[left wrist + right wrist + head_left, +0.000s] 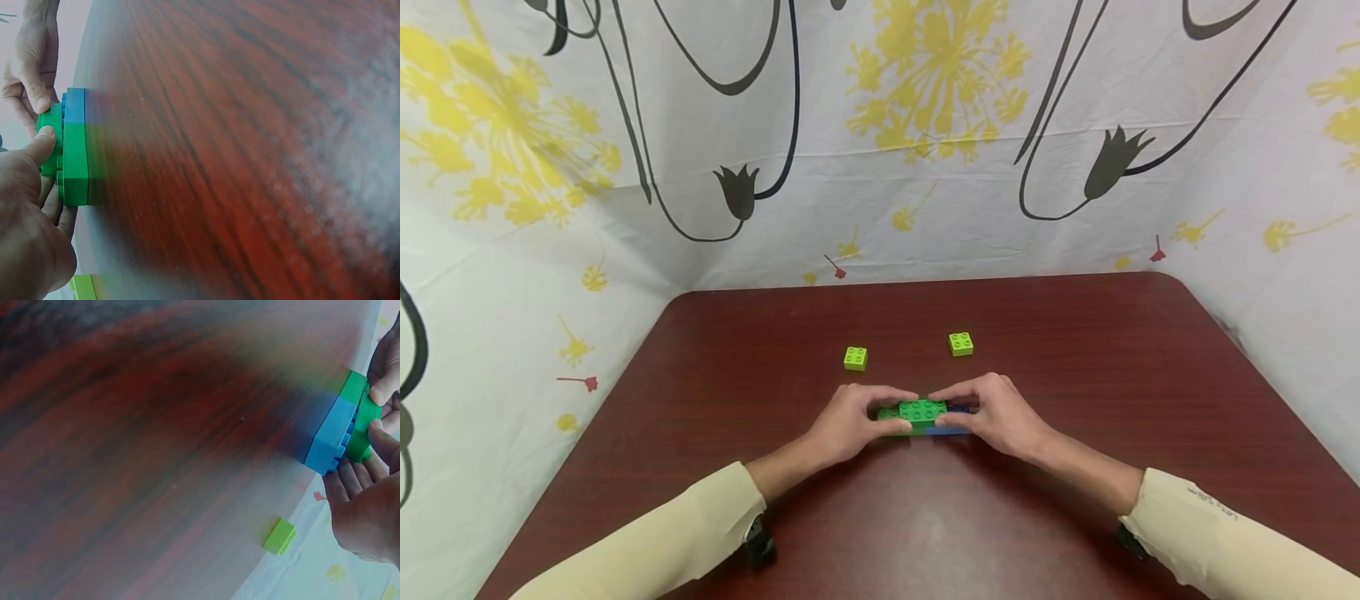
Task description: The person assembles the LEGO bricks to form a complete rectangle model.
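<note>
A green toy brick lies on top of two bricks set end to end on the table, a green one at the left and a blue one at the right. It bridges the joint between them. From the left, my left hand pinches the top brick, thumb on the near side and fingers on the far side. On the opposite end my right hand grips it the same way. The fingers' far-side contact is partly hidden by the bricks.
Two small lime-green bricks stand farther back on the dark red-brown table, one at the left and one at the right. A white patterned cloth hangs behind the table's rounded far edge.
</note>
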### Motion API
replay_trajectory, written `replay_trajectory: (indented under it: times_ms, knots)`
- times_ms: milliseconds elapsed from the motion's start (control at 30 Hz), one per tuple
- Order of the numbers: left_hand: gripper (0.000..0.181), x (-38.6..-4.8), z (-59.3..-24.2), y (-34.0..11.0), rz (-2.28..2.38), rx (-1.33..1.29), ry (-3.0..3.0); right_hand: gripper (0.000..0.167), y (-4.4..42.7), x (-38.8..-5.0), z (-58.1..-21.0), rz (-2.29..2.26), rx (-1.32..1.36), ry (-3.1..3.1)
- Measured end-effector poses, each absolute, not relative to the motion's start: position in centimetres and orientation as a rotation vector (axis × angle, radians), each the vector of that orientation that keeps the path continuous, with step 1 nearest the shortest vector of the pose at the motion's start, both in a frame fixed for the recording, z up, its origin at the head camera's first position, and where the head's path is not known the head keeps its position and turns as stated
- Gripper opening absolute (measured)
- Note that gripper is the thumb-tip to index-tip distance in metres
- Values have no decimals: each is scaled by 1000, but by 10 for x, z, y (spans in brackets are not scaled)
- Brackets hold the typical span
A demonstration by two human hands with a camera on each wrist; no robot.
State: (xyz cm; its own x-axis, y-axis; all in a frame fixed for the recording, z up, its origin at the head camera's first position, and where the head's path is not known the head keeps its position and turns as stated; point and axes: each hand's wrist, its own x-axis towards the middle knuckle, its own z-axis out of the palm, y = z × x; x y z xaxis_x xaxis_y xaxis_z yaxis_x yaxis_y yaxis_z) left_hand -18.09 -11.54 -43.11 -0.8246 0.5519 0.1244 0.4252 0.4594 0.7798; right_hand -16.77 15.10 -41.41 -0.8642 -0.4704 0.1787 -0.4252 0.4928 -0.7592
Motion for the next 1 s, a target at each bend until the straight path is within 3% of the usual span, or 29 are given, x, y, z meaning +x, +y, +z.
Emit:
replay_trajectory:
  times_ms: [1000]
  knots:
    - [41,-182,-429,-115,1256,876,2571,28,154,-169,-417,-1350,-833,2640]
